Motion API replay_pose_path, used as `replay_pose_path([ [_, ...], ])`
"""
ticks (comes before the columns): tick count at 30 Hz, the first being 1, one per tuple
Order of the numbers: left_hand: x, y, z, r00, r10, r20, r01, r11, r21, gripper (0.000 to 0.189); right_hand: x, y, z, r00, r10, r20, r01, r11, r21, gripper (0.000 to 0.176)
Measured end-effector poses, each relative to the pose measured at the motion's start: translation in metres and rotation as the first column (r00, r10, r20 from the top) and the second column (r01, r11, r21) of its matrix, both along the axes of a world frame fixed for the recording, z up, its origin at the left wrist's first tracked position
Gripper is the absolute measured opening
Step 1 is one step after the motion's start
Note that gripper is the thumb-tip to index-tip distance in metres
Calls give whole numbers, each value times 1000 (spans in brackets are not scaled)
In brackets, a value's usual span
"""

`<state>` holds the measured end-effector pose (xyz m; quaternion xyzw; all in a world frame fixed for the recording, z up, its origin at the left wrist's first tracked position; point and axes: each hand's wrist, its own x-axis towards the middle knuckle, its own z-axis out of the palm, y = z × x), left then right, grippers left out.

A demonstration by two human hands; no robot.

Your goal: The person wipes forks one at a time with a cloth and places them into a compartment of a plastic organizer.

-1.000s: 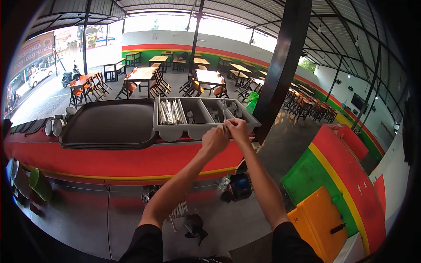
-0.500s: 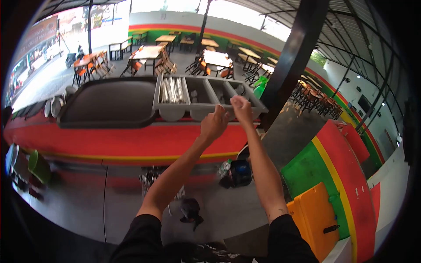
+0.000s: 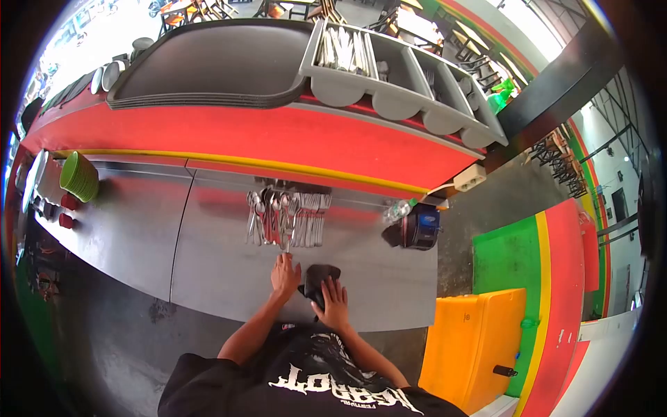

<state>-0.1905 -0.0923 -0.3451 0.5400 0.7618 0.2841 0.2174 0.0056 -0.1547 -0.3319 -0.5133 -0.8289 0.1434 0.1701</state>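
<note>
My left hand (image 3: pixel 284 276) reaches to the lower edge of the cutlery group, its fingers closed on the handle end of a spoon (image 3: pixel 287 240). Spoons (image 3: pixel 260 212) lie side by side on the steel counter, and a row of forks (image 3: pixel 313 219) lies just right of them. On a crumpled black cloth (image 3: pixel 320 278) rests my right hand (image 3: pixel 334 304), fingers spread over its near right part. Above, on the red ledge, a grey cutlery tray (image 3: pixel 396 92) has white-wrapped pieces in its left compartment and some utensils in others.
A stack of dark serving trays (image 3: pixel 222 62) sits left of the cutlery tray. On the counter's right are a plastic bottle (image 3: pixel 399 210) and a dark blue-black container (image 3: pixel 421 228). Green bowls (image 3: pixel 78 176) stand at the far left. A yellow cooler box (image 3: pixel 465 347) is at lower right.
Both hands have come down from the cutlery tray to the steel counter. My left hand has taken hold of a spoon, and my right hand now touches the black cloth. The view has tilted down.
</note>
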Motion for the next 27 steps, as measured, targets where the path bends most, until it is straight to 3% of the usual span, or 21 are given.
replay_pose_path([
  [2,-7,-9,1,999,43,6,-42,998,-54,33,5,2,5,999,-10,-34,10,1000,-12,75],
  [5,-1,7,10,999,26,-42,-24,999,37,26,8,7,1,999,-15,-31,15,1000,22,74],
  [9,4,31,-14,987,110,-116,-103,992,68,19,6,7,5,998,-36,-52,35,999,-17,77],
  [15,17,58,3,985,118,-128,-100,985,141,30,6,7,3,997,-54,-53,54,999,-7,79],
  [16,18,64,1,979,101,-175,-64,976,209,35,5,8,3,997,-55,-55,54,998,-8,79],
  [20,27,79,-3,951,42,-307,19,981,192,39,5,7,1,996,-58,-64,57,998,-19,79],
  [27,21,106,-30,990,90,-106,-71,984,165,27,3,7,6,995,-73,-66,71,997,-23,79],
])
